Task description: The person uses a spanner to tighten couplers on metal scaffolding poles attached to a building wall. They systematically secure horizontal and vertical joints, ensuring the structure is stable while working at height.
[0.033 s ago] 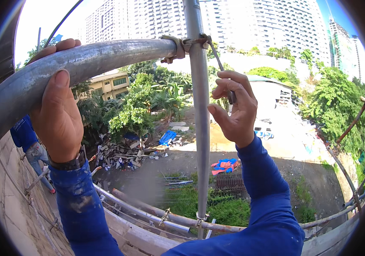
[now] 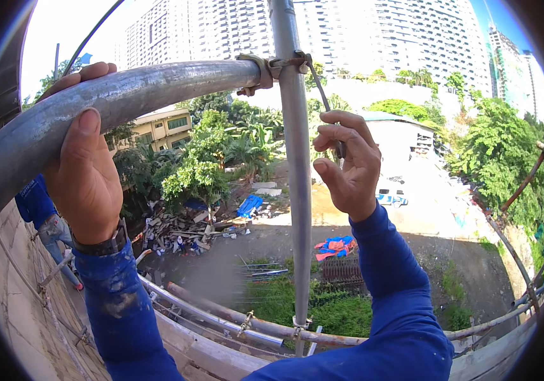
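Grey metal pipe (image 2: 151, 86), thick, crosses the upper left; runs from the near left edge to a clamp (image 2: 265, 71) joining it to an upright pole (image 2: 294, 165) near centre. Bend probably lens.

Left hand (image 2: 91, 178) wrapped on the pipe: thumb on near side, fingertips over the top, well left of the clamp. Right hand (image 2: 351, 168) just right of the pole, apart from it; fingers curled round the dark lower end of a thin rod (image 2: 320, 89), thumb spread off the fingertips, narrow gap there. Rod slants from the clamp's right side down to that hand. Cannot tell how tight the fingers press.

Room: wide gap between left hand and pole, below the pipe. Slim gap pole to right thumb. Right of the right hand, open air out to a rusty slanted pole (image 2: 532, 174) near the right edge. Left side tighter: block wall (image 2: 5, 286) and a co-worker in a blue shirt (image 2: 34, 200), partly behind pipe and hand.

Near bottom edge: rusty rail (image 2: 272, 328) crossing the pole's foot, couplers on it. Far below: trees (image 2: 202, 181), blue tarp (image 2: 250, 205), small vehicle (image 2: 391, 198). Far top: pale high-rises (image 2: 221, 38).
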{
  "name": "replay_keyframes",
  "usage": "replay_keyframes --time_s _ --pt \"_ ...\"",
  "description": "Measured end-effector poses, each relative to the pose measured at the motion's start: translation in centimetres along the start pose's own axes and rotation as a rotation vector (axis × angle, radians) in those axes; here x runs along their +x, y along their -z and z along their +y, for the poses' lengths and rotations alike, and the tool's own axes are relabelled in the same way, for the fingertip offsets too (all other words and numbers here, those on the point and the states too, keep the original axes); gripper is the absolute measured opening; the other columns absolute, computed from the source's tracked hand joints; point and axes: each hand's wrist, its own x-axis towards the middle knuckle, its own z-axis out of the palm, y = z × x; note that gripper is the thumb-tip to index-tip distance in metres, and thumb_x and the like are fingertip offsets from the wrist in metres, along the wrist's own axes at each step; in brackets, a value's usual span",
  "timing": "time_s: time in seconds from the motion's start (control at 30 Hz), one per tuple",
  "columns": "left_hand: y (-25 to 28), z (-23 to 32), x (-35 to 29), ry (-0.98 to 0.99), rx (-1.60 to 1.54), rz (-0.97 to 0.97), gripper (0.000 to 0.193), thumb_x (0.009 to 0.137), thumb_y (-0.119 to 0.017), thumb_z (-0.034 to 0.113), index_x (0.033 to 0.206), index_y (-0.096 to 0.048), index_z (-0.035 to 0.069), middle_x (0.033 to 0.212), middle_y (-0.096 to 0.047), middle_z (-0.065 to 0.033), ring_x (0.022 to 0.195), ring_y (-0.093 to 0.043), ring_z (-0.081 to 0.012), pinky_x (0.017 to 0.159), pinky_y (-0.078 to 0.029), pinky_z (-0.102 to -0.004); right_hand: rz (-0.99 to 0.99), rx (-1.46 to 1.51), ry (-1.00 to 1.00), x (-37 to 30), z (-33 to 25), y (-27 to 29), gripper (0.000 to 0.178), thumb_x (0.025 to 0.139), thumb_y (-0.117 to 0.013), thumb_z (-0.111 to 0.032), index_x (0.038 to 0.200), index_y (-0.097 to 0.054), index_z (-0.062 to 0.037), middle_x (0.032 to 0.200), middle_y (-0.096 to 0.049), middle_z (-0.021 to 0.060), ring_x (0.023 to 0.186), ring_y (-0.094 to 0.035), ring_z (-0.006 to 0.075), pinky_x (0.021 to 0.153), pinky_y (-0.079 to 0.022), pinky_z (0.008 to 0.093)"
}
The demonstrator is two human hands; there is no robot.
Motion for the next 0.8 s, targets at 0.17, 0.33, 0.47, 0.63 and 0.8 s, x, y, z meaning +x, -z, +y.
replay_keyframes --time_s 0.17,0.33,0.47,0.63,0.8 --pt "0.3 0.2 -0.3 0.026 -0.003 -0.022 0.040 0.100 -0.061 0.013 0.139 -0.057 0.005 0.138 -0.065 -0.0198 0.135 -0.058 -0.0341 0.123 -0.038 -0.0500 0.109 0.295 -0.311 -2.4 1.6 -0.2 0.029 0.106 -0.057 -0.010 0.128 -0.065 0.0056 0.136 -0.061 0.0187 0.090 -0.071 0.0159 0.078 -0.059 0.0303" --pt "0.8 0.5 -0.3 0.024 -0.009 -0.041 0.042 0.099 -0.062 0.012 0.140 -0.055 0.004 0.139 -0.064 -0.0204 0.134 -0.059 -0.0349 0.122 -0.040 -0.0503 0.056 0.443 -0.613 -3.0 5.2 -0.3 0.048 0.101 -0.053 0.002 0.148 -0.050 0.0056 0.138 -0.060 0.0188 0.096 -0.072 0.0183 0.087 -0.060 0.0317" --pt "0.2 0.6 -0.2 0.022 -0.017 -0.032 0.044 0.097 -0.063 0.011 0.140 -0.055 0.004 0.137 -0.064 -0.0209 0.132 -0.060 -0.0353 0.121 -0.040 -0.0511 -0.189 0.361 -0.687 -1.5 13.2 0.1 0.028 0.099 -0.064 -0.006 0.125 -0.069 0.0028 0.107 -0.071 0.0130 0.091 -0.070 0.0195 0.086 -0.058 0.0338" --pt "-0.5 1.1 -0.2 0.023 -0.009 -0.014 0.044 0.095 -0.063 0.010 0.138 -0.055 0.004 0.135 -0.065 -0.0206 0.130 -0.061 -0.0343 0.121 -0.040 -0.0516 -0.275 -0.298 -0.577 3.7 19.5 -0.2 0.016 0.093 -0.074 -0.019 0.104 -0.079 -0.0085 0.084 -0.070 0.0134 0.075 -0.067 0.0211 0.067 -0.051 0.0373" --pt "-0.2 1.1 -0.4 0.036 -0.021 -0.020 0.043 0.096 -0.064 0.011 0.138 -0.056 0.004 0.135 -0.065 -0.0196 0.132 -0.059 -0.0344 0.122 -0.039 -0.0517 -0.179 0.151 -0.766 8.4 21.7 -2.3 0.032 0.098 -0.058 -0.007 0.126 -0.069 0.0042 0.087 -0.077 0.0127 0.065 -0.071 0.0152 0.061 -0.057 0.0284"
